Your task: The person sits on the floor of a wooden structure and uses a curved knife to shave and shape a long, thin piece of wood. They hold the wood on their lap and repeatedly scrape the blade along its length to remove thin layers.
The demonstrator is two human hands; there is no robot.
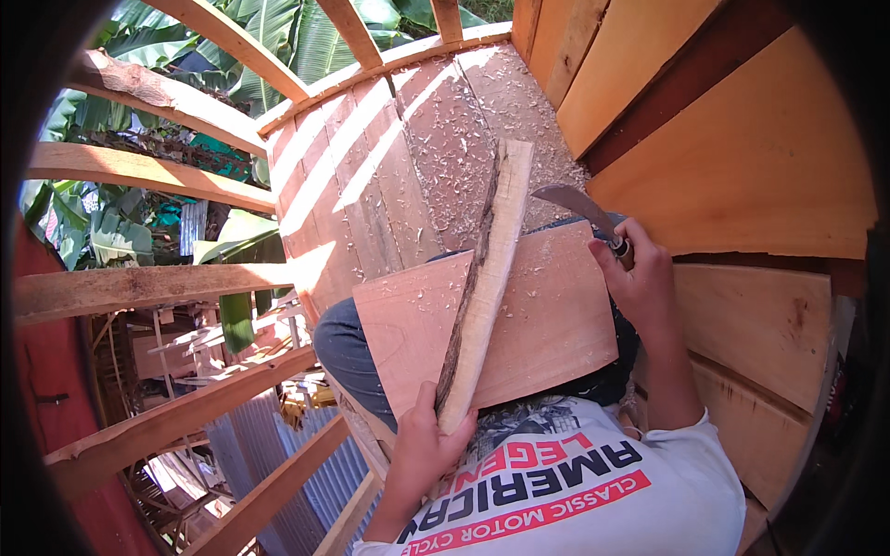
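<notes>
My left hand point(432, 447) is closed around the near end of a long strip of wood point(493, 269). Dark bark runs down the strip's left edge, while its upper face is pale and bare. The strip slants away from me across a flat wooden board point(565, 301) lying on my lap, and its far end reaches past the board. In my right hand point(640, 278) is a knife point(579, 202) with a curved blade and a dark handle. The blade points left toward the strip, apart from it. Small shavings dot the board.
Plank flooring point(371, 195) strewn with wood shavings point(533, 102) lies ahead. Wooden railing bars point(158, 174) line the left side, with banana leaves point(278, 56) and corrugated metal sheets point(269, 445) beyond. A wall of wooden boards point(742, 157) stands close on the right.
</notes>
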